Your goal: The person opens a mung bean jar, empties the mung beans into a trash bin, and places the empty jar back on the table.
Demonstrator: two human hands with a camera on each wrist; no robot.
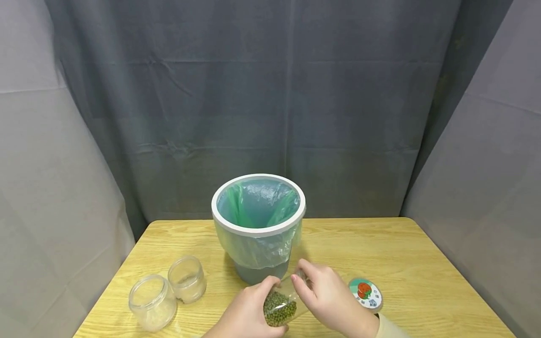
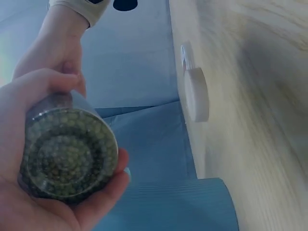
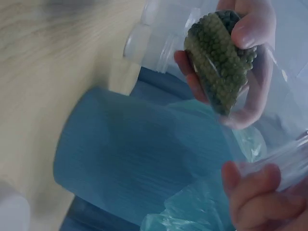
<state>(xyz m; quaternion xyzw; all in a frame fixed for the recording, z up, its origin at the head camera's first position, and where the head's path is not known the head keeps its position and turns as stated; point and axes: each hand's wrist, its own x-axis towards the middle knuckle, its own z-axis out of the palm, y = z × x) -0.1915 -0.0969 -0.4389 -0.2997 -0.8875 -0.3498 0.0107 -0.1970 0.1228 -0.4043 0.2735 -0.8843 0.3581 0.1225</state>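
Observation:
My left hand [image 1: 249, 312] grips the lower part of a clear jar [image 1: 281, 308], its thumb and fingers wrapped around the side. Green beans [image 3: 219, 57], small and round like mung beans, lie in the jar's bottom end. The jar is tilted, its base towards the left wrist camera. At the other end, the curled fingers of my right hand [image 1: 327, 295] hold the clear mouth end of the jar; the hand partly hides the rim. Just beyond both hands stands a grey-blue bin [image 1: 264, 272] with a white rim and a translucent green bag inside.
Two clear open jars, a larger one [image 1: 152, 312] and a smaller one [image 1: 192, 286], stand on the left of the wooden table [image 1: 405, 263]. Right of my right hand lies a round lid [image 1: 365, 294] with a tomato picture. Grey curtain [image 1: 262, 94] hangs behind.

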